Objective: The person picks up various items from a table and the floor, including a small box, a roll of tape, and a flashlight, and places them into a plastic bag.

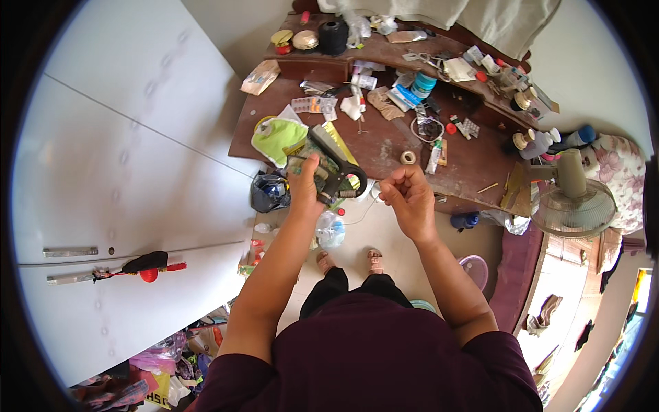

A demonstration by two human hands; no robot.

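My left hand holds a dark hand grip strengthener with a curved end and a metal coil spring. Behind it are a green patterned packet, mostly covered, and a yellow packet; whether the hand grips these too is unclear. A lime-green cloth lies just beyond, at the desk's left corner. Off the desk's front edge, my right hand is raised with fingers curled towards the thumb. A thin pale line runs below its fingertips, and I cannot tell if they pinch it. A roll of tape lies on the desk beyond them.
Blister packs, a blue-lidded jar and tubes clutter the wooden desk. White cabinet doors rise at left. A fan stands at right. Bags and a pink basin sit on the floor.
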